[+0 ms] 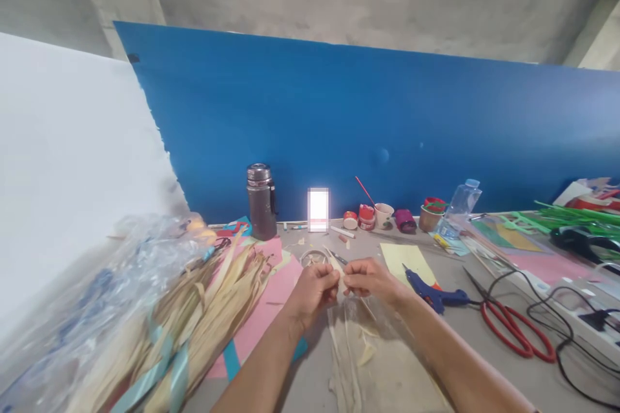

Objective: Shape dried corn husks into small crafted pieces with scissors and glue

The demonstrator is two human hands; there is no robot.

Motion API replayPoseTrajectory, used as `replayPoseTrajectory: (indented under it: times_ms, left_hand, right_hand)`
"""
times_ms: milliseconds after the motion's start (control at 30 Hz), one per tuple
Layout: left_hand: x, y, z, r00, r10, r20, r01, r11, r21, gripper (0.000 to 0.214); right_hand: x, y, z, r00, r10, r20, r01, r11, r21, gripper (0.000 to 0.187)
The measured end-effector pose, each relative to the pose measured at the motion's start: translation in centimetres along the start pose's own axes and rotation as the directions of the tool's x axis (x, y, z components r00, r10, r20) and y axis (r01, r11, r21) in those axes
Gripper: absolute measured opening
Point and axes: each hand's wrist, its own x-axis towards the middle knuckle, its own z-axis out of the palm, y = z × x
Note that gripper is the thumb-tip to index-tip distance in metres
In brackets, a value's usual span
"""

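In the middle of the table, my left hand (314,289) and my right hand (372,281) are close together, thumbs and fingertips pinched. Between them runs a thin pale strip of dried husk (334,262), its pointed end rising above my fingers. Most of the gripped part is hidden by the fingers. Below my hands, long pale husk strips (345,361) lie beside a beige, plastic-looking sheet (402,374). Bundles of dried husks (227,297) rest left of my left forearm, with light blue ribbon (180,368) around them. Behind my hands is a round, pale ring-shaped item (314,254).
A dark flask (261,203) stands back left, near crumpled clear plastic (130,277). Paint jars (367,217), a paper cup (384,215) and a plastic bottle (460,206) line the back. At right lie a blue glue gun (438,292), red-handled scissors (516,326) and black cables (564,329).
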Motion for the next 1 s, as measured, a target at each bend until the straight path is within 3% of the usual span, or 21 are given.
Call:
replayPoseTrajectory:
  times_ms: [167,367,500,567,700,800,900,1000]
  left_hand:
    - [-0.1,-0.3,0.6,0.998,0.024,-0.065,-0.024,1.0,0.0,0.037]
    - [-0.1,-0.4,1.0,0.997,0.021,-0.078,-0.028,0.996,-0.09,0.034]
    - [0.0,-0.5,1.0,0.986,0.06,-0.157,-0.063,0.998,-0.018,0.033]
    - [0.0,-0.6,1.1,0.99,0.039,-0.135,-0.043,0.999,-0.03,0.033]
    - [-0.1,-0.6,1.0,1.0,-0.029,0.0,0.028,0.99,-0.135,0.035]
    - [-0.1,-0.4,0.9,1.0,-0.017,0.006,0.017,0.991,-0.135,0.037]
    - [-0.1,-0.3,1.0,0.998,0.002,-0.062,-0.009,0.994,-0.106,0.038]
    - [-0.1,-0.5,1.2,0.99,0.06,-0.127,-0.065,0.997,-0.038,0.039]
  right_hand:
    - [0.1,1.2,-0.1,0.995,-0.04,-0.086,0.04,0.999,-0.005,0.011]
    - [-0.1,0.9,-0.3,0.996,-0.018,-0.083,0.022,0.998,0.055,0.013]
    - [-0.2,0.9,0.2,0.99,-0.055,-0.132,0.072,0.989,0.126,0.018]
    - [-0.1,1.0,0.5,0.988,-0.072,-0.138,0.089,0.989,0.12,0.02]
    - [-0.1,1.1,0.3,0.995,-0.06,-0.074,0.078,0.962,0.26,0.019]
    - [-0.3,1.0,-0.2,0.998,-0.059,-0.006,0.058,0.952,0.3,0.022]
    - [-0.3,1.0,-0.2,0.997,-0.077,-0.003,0.075,0.959,0.272,0.024]
    - [-0.2,1.2,0.2,0.995,-0.078,-0.067,0.086,0.986,0.142,0.011]
